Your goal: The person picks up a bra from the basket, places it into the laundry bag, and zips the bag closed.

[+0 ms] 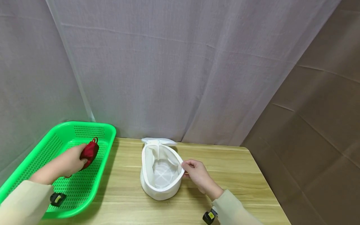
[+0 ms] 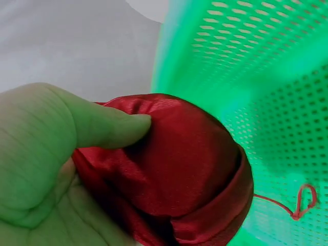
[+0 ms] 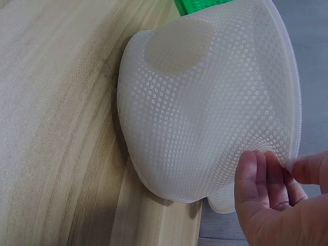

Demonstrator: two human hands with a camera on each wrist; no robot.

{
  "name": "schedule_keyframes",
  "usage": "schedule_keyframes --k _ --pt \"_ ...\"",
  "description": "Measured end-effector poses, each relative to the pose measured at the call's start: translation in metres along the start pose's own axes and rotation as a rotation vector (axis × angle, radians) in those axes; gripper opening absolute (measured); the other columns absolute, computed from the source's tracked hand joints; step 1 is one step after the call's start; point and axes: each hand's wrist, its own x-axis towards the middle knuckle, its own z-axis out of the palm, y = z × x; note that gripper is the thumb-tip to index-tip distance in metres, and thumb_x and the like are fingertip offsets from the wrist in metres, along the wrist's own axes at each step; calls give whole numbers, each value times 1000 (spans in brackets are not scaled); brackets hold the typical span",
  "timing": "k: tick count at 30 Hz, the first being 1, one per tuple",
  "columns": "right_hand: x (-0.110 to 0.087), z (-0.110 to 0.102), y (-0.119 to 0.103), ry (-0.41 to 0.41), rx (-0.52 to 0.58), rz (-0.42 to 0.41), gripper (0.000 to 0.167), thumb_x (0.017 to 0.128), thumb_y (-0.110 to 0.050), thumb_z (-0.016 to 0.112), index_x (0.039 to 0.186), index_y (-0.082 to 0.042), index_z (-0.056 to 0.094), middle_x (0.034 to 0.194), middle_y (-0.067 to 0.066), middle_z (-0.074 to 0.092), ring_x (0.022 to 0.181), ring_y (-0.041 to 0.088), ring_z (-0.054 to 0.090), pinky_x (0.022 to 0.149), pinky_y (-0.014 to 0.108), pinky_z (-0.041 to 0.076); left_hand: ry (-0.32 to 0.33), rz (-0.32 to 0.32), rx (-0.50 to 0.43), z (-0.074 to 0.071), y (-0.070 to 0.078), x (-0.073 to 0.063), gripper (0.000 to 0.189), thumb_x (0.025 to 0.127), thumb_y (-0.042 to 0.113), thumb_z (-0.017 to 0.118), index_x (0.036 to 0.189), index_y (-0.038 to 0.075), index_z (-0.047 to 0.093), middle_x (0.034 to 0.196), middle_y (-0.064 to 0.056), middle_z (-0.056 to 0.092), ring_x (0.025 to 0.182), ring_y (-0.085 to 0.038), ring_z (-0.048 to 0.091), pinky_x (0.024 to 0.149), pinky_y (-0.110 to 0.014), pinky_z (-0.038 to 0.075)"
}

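In the head view my left hand (image 1: 70,160) holds a red satin bra (image 1: 90,152) over the green basket (image 1: 64,213). The left wrist view shows the thumb pressed on the smooth, rounded cup of the bra (image 2: 189,154), its cups folded together. A thin red strap trails to the right there, ending in a loop. My right hand (image 1: 198,174) pinches the rim of a white mesh laundry bag (image 1: 158,195) between thumb and fingers. The bag stands unzipped on the table, its mouth facing up. Honeycomb mesh and a zipper edge show in the right wrist view.
The bag's white lid flap (image 1: 161,141) lies folded back behind it. Under the bag is a light wooden table (image 1: 230,175). Grey curtains (image 1: 157,75) hang along its back edge, and a brown cloth wall (image 1: 315,137) stands to the right.
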Motion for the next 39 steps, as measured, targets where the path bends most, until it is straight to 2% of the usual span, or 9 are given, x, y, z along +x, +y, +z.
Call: schedule_keyframes --k 4,10,17,25,35,39 --pt "1 0 1 -3 -1 2 23 97 -12 56 104 8 64 96 14 67 91 26 64 86 51 51 65 34 3 -2 13 3 21 83 -5 59 101 -7 50 81 -8 56 71 -22 53 60 -40 46" --pt "0 -1 1 -12 -5 2 23 98 -13 55 105 8 63 97 14 67 92 28 64 86 50 51 116 58 14 -4 33 5 18 85 -3 59 101 -4 52 82 -7 55 71 -22 51 60 -38 45" --pt "-2 0 0 -16 -5 0 23 98 -12 54 106 8 63 96 13 67 90 25 64 86 52 51 190 118 12 -5 61 5 18 84 -3 61 101 -2 54 87 -8 56 76 -24 53 64 -40 47" --pt "-2 1 2 -17 6 -4 22 98 -11 54 106 8 62 96 13 67 90 25 64 86 54 50 215 171 -3 -2 91 4 26 85 -2 63 109 -3 53 94 -9 57 79 -23 53 65 -39 49" --pt "-3 1 4 -27 7 -11 23 99 -12 53 106 9 62 97 14 67 91 27 64 83 48 53 332 266 -47 18 108 10 30 86 1 67 115 0 57 99 -8 60 83 -22 57 67 -39 53" --pt "-4 1 3 -28 9 -20 24 99 -12 53 107 10 62 98 15 67 90 26 65 83 47 53 377 326 -43 28 116 15 30 86 2 69 114 2 58 100 -6 61 85 -21 59 69 -39 54"
